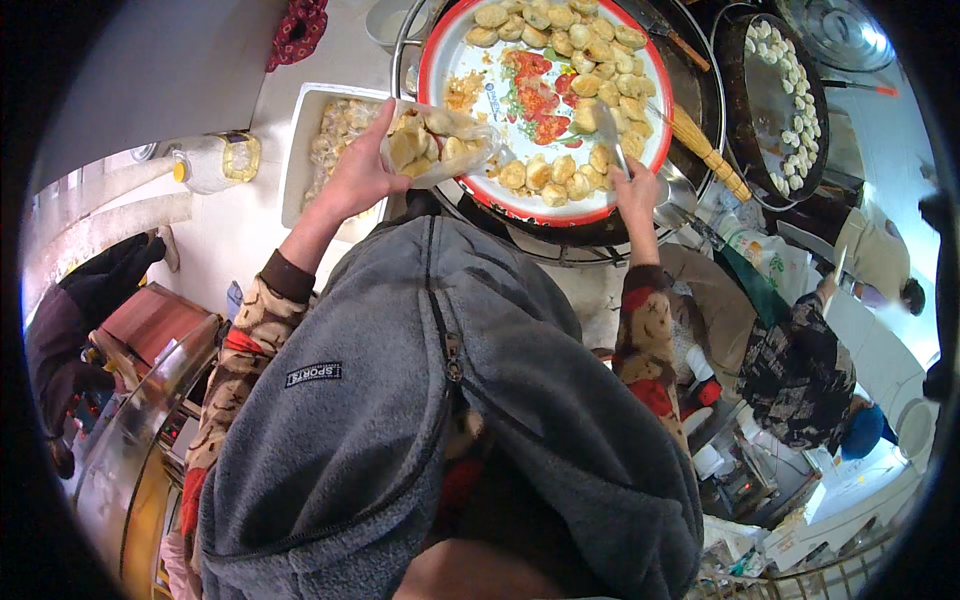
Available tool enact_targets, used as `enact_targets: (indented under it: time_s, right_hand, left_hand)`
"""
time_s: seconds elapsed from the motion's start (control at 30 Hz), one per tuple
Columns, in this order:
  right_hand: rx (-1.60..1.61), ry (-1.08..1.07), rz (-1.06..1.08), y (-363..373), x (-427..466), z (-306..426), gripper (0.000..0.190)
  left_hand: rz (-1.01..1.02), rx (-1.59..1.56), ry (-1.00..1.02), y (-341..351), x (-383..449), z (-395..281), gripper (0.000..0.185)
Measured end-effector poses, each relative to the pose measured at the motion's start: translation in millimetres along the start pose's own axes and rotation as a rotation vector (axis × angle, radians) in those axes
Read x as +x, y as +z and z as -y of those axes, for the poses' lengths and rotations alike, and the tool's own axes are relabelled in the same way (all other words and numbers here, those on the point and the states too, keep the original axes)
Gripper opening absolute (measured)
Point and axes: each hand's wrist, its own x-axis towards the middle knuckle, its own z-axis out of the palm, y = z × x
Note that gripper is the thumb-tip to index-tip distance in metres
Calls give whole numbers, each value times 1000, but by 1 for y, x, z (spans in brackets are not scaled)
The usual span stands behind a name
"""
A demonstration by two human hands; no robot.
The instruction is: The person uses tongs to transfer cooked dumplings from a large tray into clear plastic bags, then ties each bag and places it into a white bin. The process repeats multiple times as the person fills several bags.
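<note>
A clear plastic bag [442,146] of browned round buns is held by my left hand [367,165], its end over the left rim of a red-rimmed enamel tray [480,112]. My right hand [636,187] grips a metal spatula [611,135] at the tray's lower right, its blade among the buns. Many golden buns [600,45] lie along the tray's top and right side, and a row of them [555,176] along its lower edge. Crumbs lie on the tray's left and on its printed red pattern.
Left of the tray stands a white foam box [296,157] with bagged buns. An oil jug [225,163] lies farther left. A straw brush [709,150] rests at the tray's right rim. Beyond it is a round pan [757,97] with pale buns. Several people are at the sides, one in dark patterned clothing [799,371].
</note>
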Motion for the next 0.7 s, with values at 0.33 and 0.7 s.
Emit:
enact_targets:
  time_s: [0.33, 0.7]
  right_hand:
    - [-561, -180, -230, 30, 61, 18, 28]
    - [293, -347, 181, 5, -6, 33, 53]
  left_hand:
    - [-7, -32, -21, -1, -2, 5, 112]
    - [3, -26, -47, 1, -3, 1, 110]
